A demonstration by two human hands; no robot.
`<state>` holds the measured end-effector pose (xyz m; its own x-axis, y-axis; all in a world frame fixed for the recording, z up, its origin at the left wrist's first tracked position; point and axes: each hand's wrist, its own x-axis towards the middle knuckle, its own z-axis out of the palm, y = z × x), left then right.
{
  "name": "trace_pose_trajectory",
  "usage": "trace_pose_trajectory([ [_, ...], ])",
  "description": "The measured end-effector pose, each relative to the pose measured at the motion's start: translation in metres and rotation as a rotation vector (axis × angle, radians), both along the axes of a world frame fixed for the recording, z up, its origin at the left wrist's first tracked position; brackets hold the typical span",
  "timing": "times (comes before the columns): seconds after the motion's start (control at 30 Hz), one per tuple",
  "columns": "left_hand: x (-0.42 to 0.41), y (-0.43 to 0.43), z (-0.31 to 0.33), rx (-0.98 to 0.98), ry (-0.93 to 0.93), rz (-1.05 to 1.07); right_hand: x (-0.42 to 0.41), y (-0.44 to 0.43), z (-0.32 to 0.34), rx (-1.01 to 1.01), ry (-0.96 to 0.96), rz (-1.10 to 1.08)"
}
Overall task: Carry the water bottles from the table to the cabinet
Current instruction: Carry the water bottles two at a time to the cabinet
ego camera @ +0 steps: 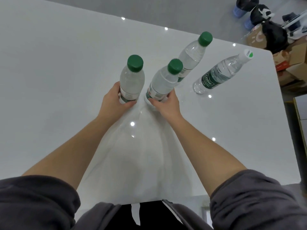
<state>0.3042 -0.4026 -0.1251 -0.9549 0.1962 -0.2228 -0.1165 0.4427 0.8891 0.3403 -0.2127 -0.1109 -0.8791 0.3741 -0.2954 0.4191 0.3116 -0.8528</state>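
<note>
Several clear water bottles stand on a glossy white table (58, 80). My left hand (114, 101) is wrapped around the lower part of the left green-capped bottle (132, 77). My right hand (166, 103) grips the base of the middle green-capped bottle (164, 80). Behind that one stands a third green-capped bottle (192, 53), untouched. Farther right, a bottle with a white cap and a dark green label (221, 72) stands alone near the table's right side. No cabinet is in view.
The table's right edge (282, 103) runs down the right side, its near edge by my waist. Beyond the far right corner, cardboard boxes (292, 63), black bags (272, 37) and blue objects (239, 10) lie on the floor.
</note>
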Motion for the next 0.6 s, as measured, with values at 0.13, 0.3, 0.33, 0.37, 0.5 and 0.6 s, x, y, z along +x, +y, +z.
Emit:
trace_pose_trajectory([
  [0.13, 0.037, -0.005, -0.001, 0.03, -0.041, -0.091, 0.055, 0.009, -0.013, 0.0, -0.051, -0.051],
  [0.3, 0.072, -0.005, -0.004, 0.074, -0.1, -0.098, 0.099, 0.008, -0.025, -0.02, -0.088, -0.085],
  [0.33, 0.076, -0.003, -0.003, 0.078, -0.099, -0.096, 0.102, 0.006, -0.025, -0.029, -0.082, -0.097],
  [0.37, 0.078, -0.001, -0.002, 0.078, -0.098, -0.094, 0.103, 0.003, -0.024, -0.037, -0.073, -0.112],
  [0.5, 0.077, 0.009, 0.0, 0.058, -0.082, -0.077, 0.098, -0.005, -0.023, -0.062, -0.029, -0.156],
  [0.6, 0.08, 0.013, 0.002, 0.055, -0.077, -0.085, 0.104, -0.008, -0.02, -0.072, -0.019, -0.168],
])
